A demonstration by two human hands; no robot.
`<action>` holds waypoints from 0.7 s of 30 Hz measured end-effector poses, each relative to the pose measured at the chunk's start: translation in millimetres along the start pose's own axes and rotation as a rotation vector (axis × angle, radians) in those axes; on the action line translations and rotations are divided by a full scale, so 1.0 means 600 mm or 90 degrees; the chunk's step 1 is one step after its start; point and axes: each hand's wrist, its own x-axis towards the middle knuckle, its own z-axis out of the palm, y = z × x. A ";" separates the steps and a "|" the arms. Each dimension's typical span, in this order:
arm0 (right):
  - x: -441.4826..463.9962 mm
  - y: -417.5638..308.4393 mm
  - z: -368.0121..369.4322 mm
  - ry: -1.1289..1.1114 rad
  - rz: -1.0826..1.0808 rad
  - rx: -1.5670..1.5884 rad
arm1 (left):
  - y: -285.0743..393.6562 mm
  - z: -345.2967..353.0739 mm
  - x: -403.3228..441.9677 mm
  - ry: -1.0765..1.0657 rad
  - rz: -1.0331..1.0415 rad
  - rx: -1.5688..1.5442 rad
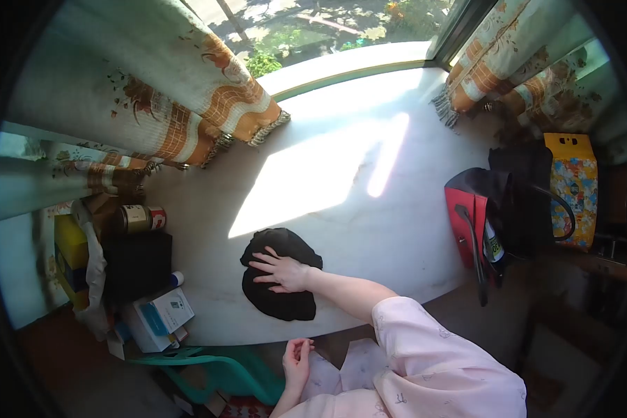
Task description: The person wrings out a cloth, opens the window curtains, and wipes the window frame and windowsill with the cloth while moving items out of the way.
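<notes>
A soft, dark piece of black cloth [285, 304] lies bunched on the white tabletop, near its front edge; its exact kind is unclear. My right hand [283, 272] rests flat on top of it, palm down with the fingers spread. Close to my body, below the table's edge, my left hand [298, 360] is raised with its fingers curled in, and nothing shows in them. It is apart from the cloth.
Bright sunlight falls across the white table [209, 202] beneath a window. At left stand a tin [135, 219], a black box [141, 265] and a white-blue box [167, 315]. A red-black bag [467, 216] sits at right. Below is a green chair [237, 369]; fringed curtains [167, 83] hang above.
</notes>
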 end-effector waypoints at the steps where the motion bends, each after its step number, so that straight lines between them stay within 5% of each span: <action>1: 0.014 0.043 -0.035 0.029 0.030 -0.003 | 0.010 0.010 0.007 0.015 -0.018 -0.005; 10: -0.095 0.401 -0.393 0.271 0.386 -0.392 | -0.001 0.095 0.038 0.039 -0.047 0.029; 16: -0.261 0.355 -0.432 0.295 0.777 -0.542 | 0.027 0.131 0.024 -0.048 -0.063 0.054; 21: -0.279 0.217 -0.312 0.377 0.884 -0.469 | 0.132 0.140 0.067 -0.133 0.090 0.145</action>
